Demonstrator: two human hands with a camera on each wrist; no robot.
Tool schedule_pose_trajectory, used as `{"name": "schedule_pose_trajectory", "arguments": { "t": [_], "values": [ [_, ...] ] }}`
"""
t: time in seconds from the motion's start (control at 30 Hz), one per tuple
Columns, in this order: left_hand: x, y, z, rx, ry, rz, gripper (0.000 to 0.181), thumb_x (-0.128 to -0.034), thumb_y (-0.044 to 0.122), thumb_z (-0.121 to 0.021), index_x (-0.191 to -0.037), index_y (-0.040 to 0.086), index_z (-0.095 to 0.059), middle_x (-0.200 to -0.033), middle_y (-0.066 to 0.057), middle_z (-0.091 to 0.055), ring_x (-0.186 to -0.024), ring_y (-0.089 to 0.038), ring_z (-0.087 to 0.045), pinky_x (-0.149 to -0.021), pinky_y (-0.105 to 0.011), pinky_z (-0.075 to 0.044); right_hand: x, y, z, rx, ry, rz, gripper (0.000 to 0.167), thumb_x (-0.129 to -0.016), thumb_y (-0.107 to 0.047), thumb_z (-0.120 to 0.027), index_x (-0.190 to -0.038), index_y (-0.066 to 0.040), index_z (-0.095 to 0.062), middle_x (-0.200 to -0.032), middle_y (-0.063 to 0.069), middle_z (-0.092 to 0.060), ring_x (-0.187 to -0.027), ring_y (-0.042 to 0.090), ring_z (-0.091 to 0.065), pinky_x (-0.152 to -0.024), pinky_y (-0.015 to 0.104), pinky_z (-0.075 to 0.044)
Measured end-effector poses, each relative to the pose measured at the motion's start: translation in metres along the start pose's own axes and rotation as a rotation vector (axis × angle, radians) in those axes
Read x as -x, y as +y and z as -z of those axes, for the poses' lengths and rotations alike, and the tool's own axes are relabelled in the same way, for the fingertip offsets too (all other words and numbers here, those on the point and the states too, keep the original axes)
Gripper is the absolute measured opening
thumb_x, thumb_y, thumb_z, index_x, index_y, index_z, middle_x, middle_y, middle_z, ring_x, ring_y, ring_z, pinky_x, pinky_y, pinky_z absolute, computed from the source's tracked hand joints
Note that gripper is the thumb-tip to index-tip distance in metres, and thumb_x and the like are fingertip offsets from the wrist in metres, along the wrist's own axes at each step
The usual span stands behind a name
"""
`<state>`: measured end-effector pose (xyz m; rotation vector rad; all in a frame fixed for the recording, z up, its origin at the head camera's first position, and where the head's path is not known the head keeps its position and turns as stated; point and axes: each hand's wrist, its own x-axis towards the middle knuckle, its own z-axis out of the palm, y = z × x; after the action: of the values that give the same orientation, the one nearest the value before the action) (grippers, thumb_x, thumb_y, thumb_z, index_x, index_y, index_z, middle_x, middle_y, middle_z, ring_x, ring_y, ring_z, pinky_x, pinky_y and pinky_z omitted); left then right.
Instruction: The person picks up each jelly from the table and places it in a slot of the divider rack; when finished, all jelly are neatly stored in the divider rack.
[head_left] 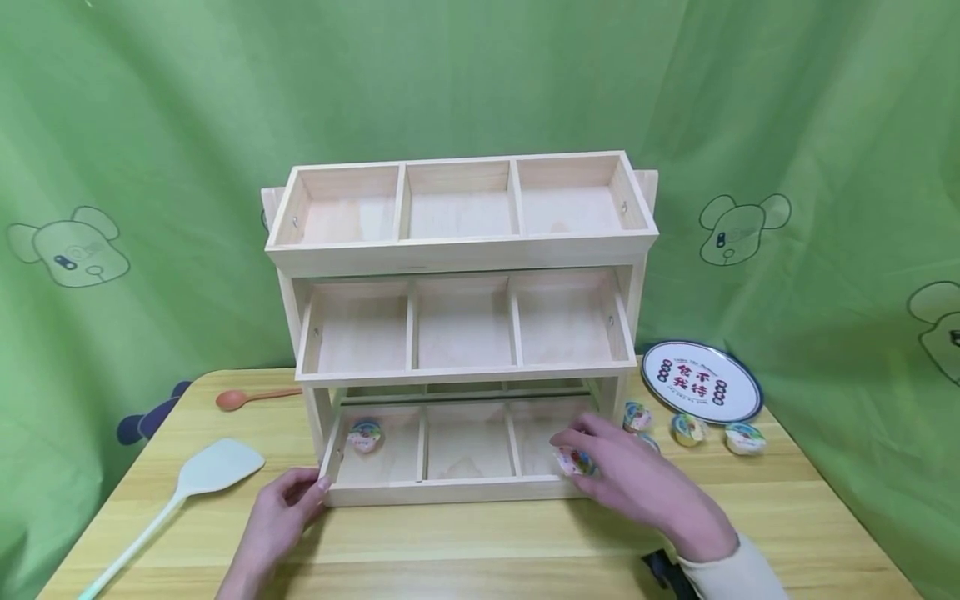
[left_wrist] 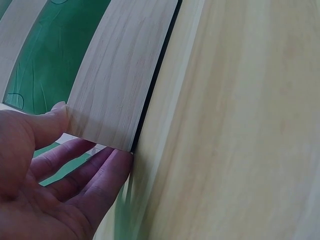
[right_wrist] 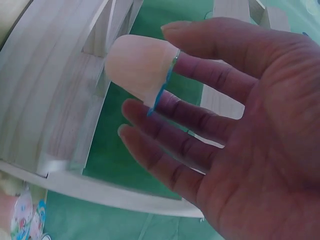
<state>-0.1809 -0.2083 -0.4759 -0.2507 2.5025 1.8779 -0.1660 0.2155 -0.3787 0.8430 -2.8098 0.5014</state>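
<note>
A three-tier wooden rack (head_left: 461, 260) stands on the table, each tray split into three compartments. My left hand (head_left: 279, 515) is at the left front corner of the bottom tray (head_left: 457, 492); in the left wrist view the thumb and fingers pinch the end of its front board (left_wrist: 117, 85). Over the bottom tray's right compartment, my right hand (head_left: 637, 482) holds a small jelly cup (head_left: 574, 461) by its lid edge. The right wrist view shows this pale cup (right_wrist: 137, 67) between thumb and fingers. Another jelly cup (head_left: 365, 435) sits in the bottom left compartment.
Several jelly cups, one with a yellow body (head_left: 687, 429), lie right of the rack before a round white plate (head_left: 701, 379) with a blue rim. On the left are a pale spatula (head_left: 217, 467) and a reddish spoon (head_left: 234, 400). A green curtain (head_left: 465, 75) hangs behind.
</note>
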Motion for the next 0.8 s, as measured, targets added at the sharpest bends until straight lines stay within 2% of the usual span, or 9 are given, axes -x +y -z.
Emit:
{"name": "schedule_pose_trajectory", "arguments": {
  "t": [0.2, 0.57, 0.8],
  "values": [
    [-0.001, -0.001, 0.0, -0.007, -0.001, -0.001, 0.032, -0.0953, 0.008, -0.065, -0.119, -0.013, -0.058, -0.109, -0.02, -0.062, -0.097, -0.025, -0.061, -0.081, -0.025, -0.057, -0.008, -0.002, -0.004, -0.017, -0.028, 0.018, 0.039, -0.081, -0.011, -0.079, -0.118, -0.009, -0.068, -0.107, 0.0, -0.058, -0.084, 0.012, -0.057, -0.07, 0.025, -0.055],
    [-0.001, -0.001, 0.0, -0.022, 0.0, -0.001, 0.032, -0.0957, 0.008, -0.064, -0.119, -0.012, -0.058, -0.107, -0.018, -0.062, -0.096, -0.024, -0.061, -0.08, -0.025, -0.058, -0.018, -0.011, -0.011, 0.0, -0.074, 0.018, 0.039, -0.083, -0.017, -0.077, -0.121, -0.013, -0.067, -0.109, -0.001, -0.058, -0.083, 0.014, -0.058, -0.064, 0.021, -0.051],
    [-0.001, -0.002, 0.0, -0.015, 0.001, -0.002, 0.032, -0.0961, 0.009, -0.064, -0.12, -0.012, -0.058, -0.109, -0.019, -0.062, -0.097, -0.025, -0.061, -0.081, -0.025, -0.057, -0.026, -0.014, -0.016, -0.046, -0.082, 0.041, 0.041, -0.084, -0.016, -0.077, -0.124, -0.012, -0.066, -0.11, -0.001, -0.058, -0.086, 0.015, -0.059, -0.069, 0.023, -0.054]
  ]
}}
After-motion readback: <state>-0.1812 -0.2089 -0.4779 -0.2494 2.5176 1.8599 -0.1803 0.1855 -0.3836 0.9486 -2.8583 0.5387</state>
